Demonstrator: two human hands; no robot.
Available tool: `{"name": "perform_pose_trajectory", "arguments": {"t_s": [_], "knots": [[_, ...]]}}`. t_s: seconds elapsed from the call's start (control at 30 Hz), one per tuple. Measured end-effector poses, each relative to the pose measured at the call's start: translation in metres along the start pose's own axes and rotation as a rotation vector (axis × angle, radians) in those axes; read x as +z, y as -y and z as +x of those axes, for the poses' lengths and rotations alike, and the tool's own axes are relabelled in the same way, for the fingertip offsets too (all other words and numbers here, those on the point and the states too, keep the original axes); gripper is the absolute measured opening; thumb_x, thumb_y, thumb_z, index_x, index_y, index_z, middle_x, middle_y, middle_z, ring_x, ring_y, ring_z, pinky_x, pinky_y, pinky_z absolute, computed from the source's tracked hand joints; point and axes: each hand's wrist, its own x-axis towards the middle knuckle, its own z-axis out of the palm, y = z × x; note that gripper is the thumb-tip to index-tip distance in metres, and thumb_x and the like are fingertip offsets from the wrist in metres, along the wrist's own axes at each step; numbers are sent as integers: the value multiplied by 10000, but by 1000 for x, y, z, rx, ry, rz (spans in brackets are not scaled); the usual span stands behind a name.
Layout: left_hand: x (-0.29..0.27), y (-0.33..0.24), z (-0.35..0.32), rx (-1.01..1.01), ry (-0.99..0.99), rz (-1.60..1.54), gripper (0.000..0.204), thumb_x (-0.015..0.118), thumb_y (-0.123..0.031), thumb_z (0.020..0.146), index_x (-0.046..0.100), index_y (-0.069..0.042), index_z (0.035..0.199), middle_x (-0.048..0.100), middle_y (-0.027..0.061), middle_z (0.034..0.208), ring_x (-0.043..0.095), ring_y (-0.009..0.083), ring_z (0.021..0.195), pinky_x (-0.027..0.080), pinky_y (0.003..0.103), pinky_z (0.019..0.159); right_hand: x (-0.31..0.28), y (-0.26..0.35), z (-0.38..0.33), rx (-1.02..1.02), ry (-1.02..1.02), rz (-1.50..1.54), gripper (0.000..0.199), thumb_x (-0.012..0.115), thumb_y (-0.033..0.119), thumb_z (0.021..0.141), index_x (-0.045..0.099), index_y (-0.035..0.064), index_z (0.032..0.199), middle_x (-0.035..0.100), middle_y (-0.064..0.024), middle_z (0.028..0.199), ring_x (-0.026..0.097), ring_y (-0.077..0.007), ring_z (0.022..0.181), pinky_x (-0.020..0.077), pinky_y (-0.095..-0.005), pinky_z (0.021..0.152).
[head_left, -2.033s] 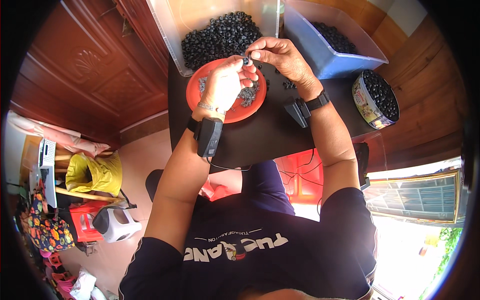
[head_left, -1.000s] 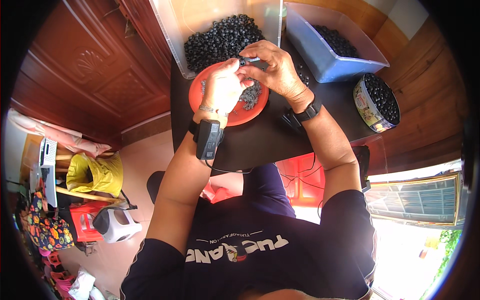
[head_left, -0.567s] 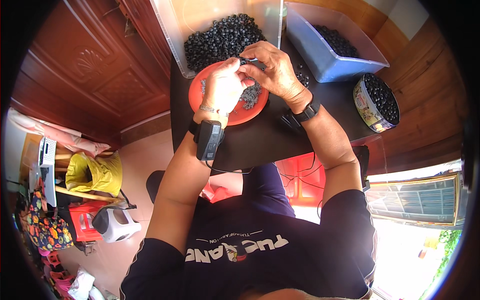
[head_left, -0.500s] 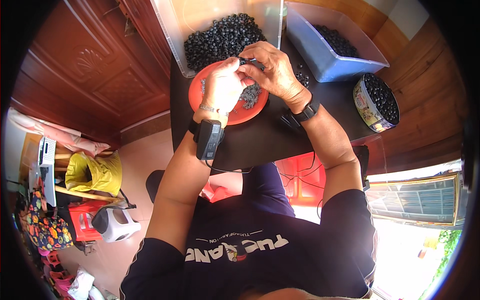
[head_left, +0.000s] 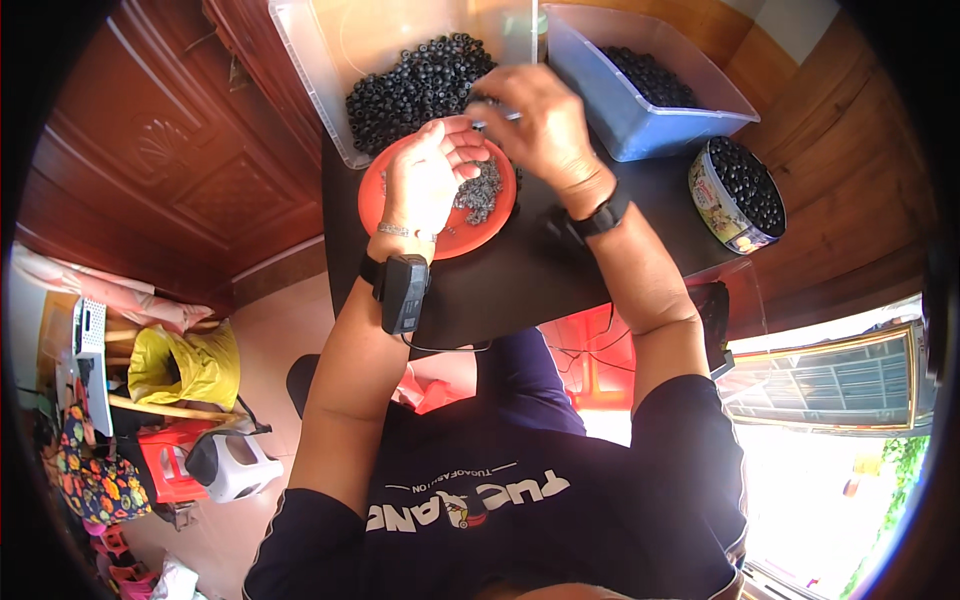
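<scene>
Left hand (head_left: 422,178) tilts palm up, fingers loosely open above the red plate (head_left: 468,240); right hand (head_left: 545,122) arches alongside, blurred, its grip impossible to tell.

Two hands (head_left: 424,182) (head_left: 548,125), two plastic bins (head_left: 400,22) (head_left: 640,132), one plate (head_left: 374,212), one tub (head_left: 720,212)
</scene>
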Motion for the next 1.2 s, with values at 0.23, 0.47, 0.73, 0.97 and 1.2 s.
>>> {"name": "perform_pose_trajectory", "arguments": {"t_s": [0.23, 0.47, 0.73, 0.97, 1.2], "knots": [[-4, -2, 4, -41, -23, -25, 331, 432, -296, 935, 558, -7, 1035, 626, 117, 950, 607, 225, 831, 465, 328, 712, -67, -35, 26, 366, -156, -452, 265, 649, 42, 736, 625, 10, 998, 606, -167, 1018, 553, -339, 983, 462, -393, 845], [-2, -4, 6, -52, -45, -18, 311, 442, -288, 930, 561, -14, 1016, 631, 113, 929, 609, 227, 820, 460, 336, 724, -65, -34, 21, 329, -329, -503, 186, 628, 32, 753, 645, 17, 937, 633, -136, 946, 576, -319, 934, 465, -386, 824], [-12, -3, 4, -79, -83, -36, 303, 461, -297, 922, 561, -23, 1005, 626, 102, 916, 601, 220, 810, 454, 327, 708, -117, -59, 29, 502, -499, -194, 128, 676, 142, 812, 715, 68, 910, 693, -46, 779, 628, -86, 726, 490, -225, 660], [-16, -7, 6, -60, -101, -48, 296, 475, -296, 911, 564, -26, 996, 624, 93, 899, 601, 217, 802, 454, 317, 704, -69, -60, 13, 464, 487, -121, 200, 672, 254, 757, 687, 96, 878, 672, -110, 807, 656, -245, 746, 502, -326, 675], [-20, -7, 10, -66, -130, -46, 285, 487, -292, 908, 572, -32, 986, 628, 90, 901, 602, 214, 803, 452, 320, 711, 6, -88, -51, 357, 1006, -293, 218, 660, 252, 678, 647, 65, 789, 646, -147, 810, 619, -345, 835, 492, -437, 741]]}}
